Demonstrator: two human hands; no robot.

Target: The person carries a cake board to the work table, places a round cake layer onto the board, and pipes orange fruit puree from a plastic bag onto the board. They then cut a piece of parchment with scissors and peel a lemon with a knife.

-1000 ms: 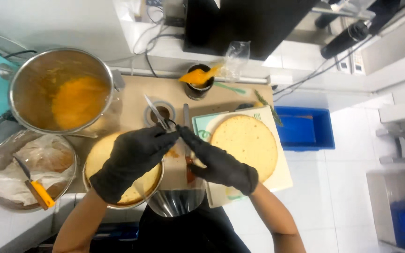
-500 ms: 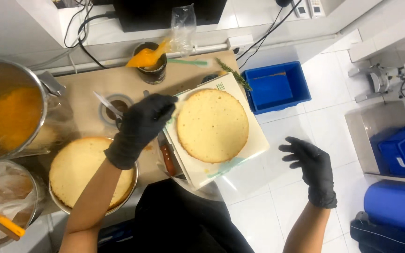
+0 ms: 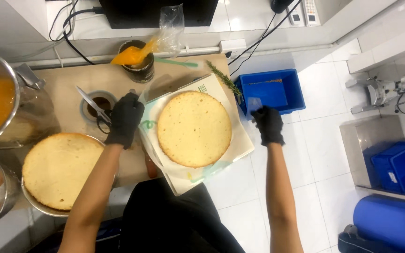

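left hand (image 3: 124, 119) grips scissors (image 3: 92, 107) | right hand (image 3: 268, 124) pinches clear scrap (image 3: 254, 104) (over blue bin (image 3: 273, 89))

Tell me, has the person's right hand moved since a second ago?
Yes. The right hand has left the round cake on its board and swung out past the table edge, over the blue bin, holding a small clear scrap.

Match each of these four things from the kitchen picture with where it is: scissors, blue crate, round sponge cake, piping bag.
1. scissors
2. blue crate
3. round sponge cake
4. piping bag

a. on the white board
b. standing in the dark cup
c. in the left hand
d. on the floor beyond the right hand

Pairs: 1-c, 2-d, 3-a, 4-b
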